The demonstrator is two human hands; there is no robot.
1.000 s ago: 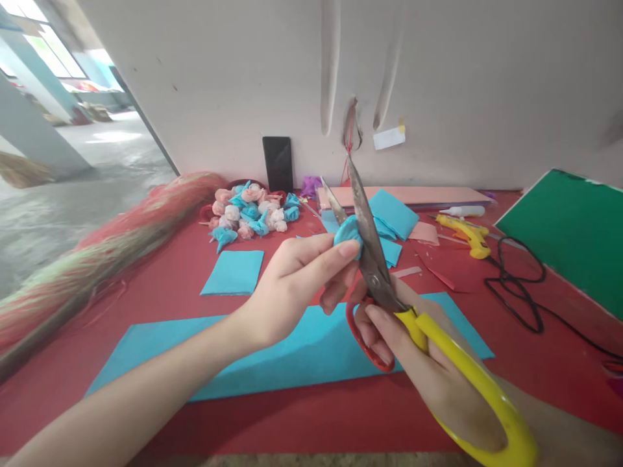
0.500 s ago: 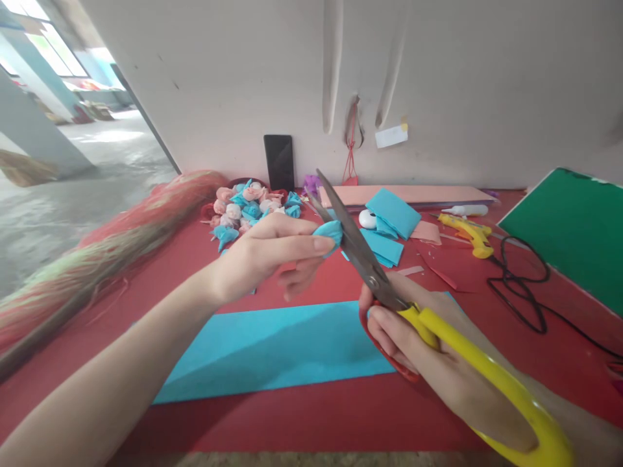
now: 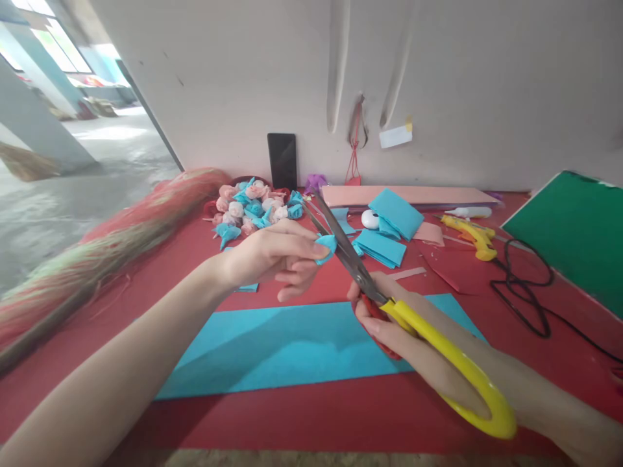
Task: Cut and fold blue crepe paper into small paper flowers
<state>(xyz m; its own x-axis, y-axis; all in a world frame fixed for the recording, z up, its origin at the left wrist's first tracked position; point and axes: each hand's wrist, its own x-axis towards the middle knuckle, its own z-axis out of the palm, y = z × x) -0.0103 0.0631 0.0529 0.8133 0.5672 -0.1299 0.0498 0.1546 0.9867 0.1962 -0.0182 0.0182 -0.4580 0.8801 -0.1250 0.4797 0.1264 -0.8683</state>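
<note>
Our left hand (image 3: 272,256) is closed in a pinch on a small blue piece (image 3: 327,248), whose far side is lost behind the thumb and fingertips, and our right hand (image 3: 413,353) is wrapped around the scissors (image 3: 360,275), covering much of their red grip. The blades stand slightly apart just beside the blue piece; it seems to meet their edge, though we cannot tell whether any of it lies between them. Under our hands, a long, flat blue sheet (image 3: 272,350) lies across the red bench (image 3: 272,425), its left end cut off from view by our forearm. A smaller blue sheet (image 3: 248,287) shows only in part behind our left hand. Far left, ruffled blue, pink and whitish flowers (image 3: 253,209) are heaped near a black, glossy phone (image 3: 282,161) that stands upright by the wall. Right of the blades, folded blue papers (image 3: 382,248) have crisp, flat edges. Farther right are a yellow glue gun (image 3: 472,235) with a looped dark cord (image 3: 511,285) and a green board (image 3: 574,233) cut off by the frame. Any writing on the white slip (image 3: 396,136) taped to the wall is too small for us to read.
</note>
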